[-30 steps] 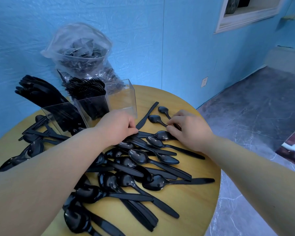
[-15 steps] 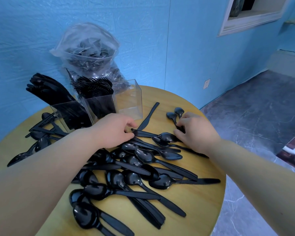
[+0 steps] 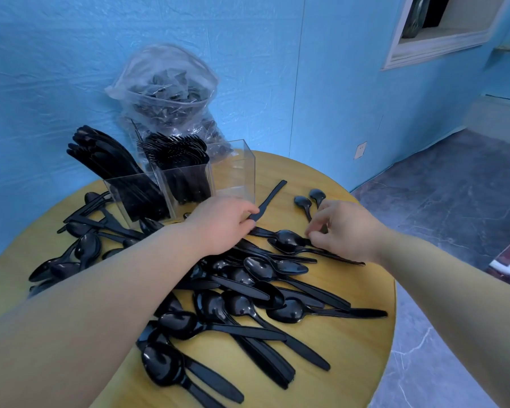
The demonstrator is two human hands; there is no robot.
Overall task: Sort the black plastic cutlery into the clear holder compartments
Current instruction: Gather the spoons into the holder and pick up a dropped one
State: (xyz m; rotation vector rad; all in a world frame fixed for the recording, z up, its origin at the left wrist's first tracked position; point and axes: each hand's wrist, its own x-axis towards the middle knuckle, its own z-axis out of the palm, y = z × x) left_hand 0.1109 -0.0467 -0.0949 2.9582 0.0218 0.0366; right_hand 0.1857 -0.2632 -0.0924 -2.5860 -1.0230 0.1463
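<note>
Several black plastic spoons (image 3: 248, 301) lie spread over the round wooden table (image 3: 351, 348). A clear holder (image 3: 236, 172) stands at the back; its left compartment holds knives (image 3: 100, 154), the middle one forks (image 3: 174, 148), the right one looks empty. My left hand (image 3: 221, 222) lies just in front of the holder, fingers curled on the end of a black knife (image 3: 270, 198) lying on the table. My right hand (image 3: 345, 231) is curled over the handles of two small spoons (image 3: 309, 200) and touches a bigger spoon (image 3: 289, 240).
A clear plastic bag (image 3: 165, 92) of more black cutlery leans on the blue wall behind the holder. More spoons and knives (image 3: 80, 231) lie at the table's left. The table edge drops to a grey floor (image 3: 454, 201) on the right.
The two small spoons have been pushed farther from the pile. My left hand has slid right onto the knife's end. The view has shifted slightly.
</note>
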